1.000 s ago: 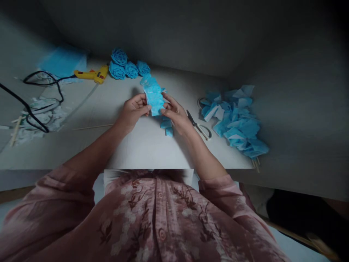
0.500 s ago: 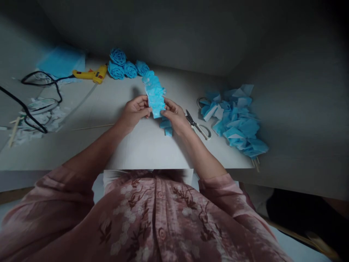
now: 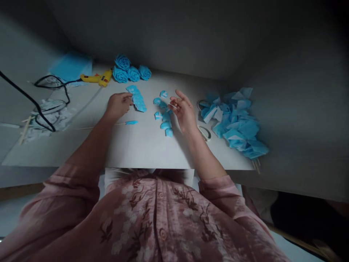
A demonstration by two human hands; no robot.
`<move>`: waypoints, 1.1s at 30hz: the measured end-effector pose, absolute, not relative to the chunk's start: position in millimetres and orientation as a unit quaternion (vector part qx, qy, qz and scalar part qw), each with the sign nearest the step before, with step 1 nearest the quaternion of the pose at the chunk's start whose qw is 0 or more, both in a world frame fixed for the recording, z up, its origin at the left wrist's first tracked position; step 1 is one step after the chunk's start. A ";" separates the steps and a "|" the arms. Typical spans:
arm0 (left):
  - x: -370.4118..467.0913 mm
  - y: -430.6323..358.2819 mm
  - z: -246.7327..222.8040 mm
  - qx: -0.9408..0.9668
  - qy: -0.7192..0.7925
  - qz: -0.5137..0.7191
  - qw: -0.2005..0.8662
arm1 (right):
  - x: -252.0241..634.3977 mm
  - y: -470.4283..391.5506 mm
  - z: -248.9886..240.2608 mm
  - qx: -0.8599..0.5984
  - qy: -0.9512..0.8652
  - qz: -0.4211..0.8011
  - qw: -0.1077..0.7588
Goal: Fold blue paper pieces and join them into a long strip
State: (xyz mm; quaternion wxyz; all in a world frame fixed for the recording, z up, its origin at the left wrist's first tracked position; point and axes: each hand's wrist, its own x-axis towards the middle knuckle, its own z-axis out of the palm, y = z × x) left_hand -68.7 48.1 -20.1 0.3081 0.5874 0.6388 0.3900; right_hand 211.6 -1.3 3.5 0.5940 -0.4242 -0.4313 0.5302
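Observation:
My left hand [image 3: 119,105] has its fingertips closed at the left edge of a ruffled blue paper strip [image 3: 139,100], which is low over the table or resting on it. My right hand [image 3: 184,112] is open, palm turned inward and fingers spread, with nothing in it. Just left of it lie several small folded blue paper pieces [image 3: 165,125]. A thin stick with a blue wrapped tip [image 3: 132,122] lies below the strip, partly behind my left forearm. Scissors [image 3: 205,134] are mostly hidden by my right hand and wrist.
Several blue paper roses [image 3: 120,74] stand at the back. To their left are a yellow glue gun [image 3: 104,78] with a black cord, flat blue sheets [image 3: 71,67] and white scraps [image 3: 56,118]. Blue paper flowers on sticks [image 3: 240,125] are heaped at the right of the table [image 3: 136,149].
My left hand has carried the strip left, away from my right hand. My right hand has let go of it and opened. More folded pieces and the blue-tipped stick now show.

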 end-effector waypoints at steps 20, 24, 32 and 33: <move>-72.0 109.3 1.3 0.372 0.661 0.461 0.461 | 219.3 7.6 2.6 -0.466 -0.397 0.494 0.618; -45.6 127.5 2.7 0.387 0.641 0.459 0.478 | 221.8 9.4 2.9 -0.452 -0.404 0.485 0.630; -31.9 116.0 0.8 0.427 0.600 0.523 0.430 | 254.2 37.4 -0.4 -0.519 -0.462 0.397 0.599; -34.3 111.0 2.6 0.437 0.592 0.527 0.427 | 256.8 45.9 0.2 -0.533 -0.495 0.384 0.568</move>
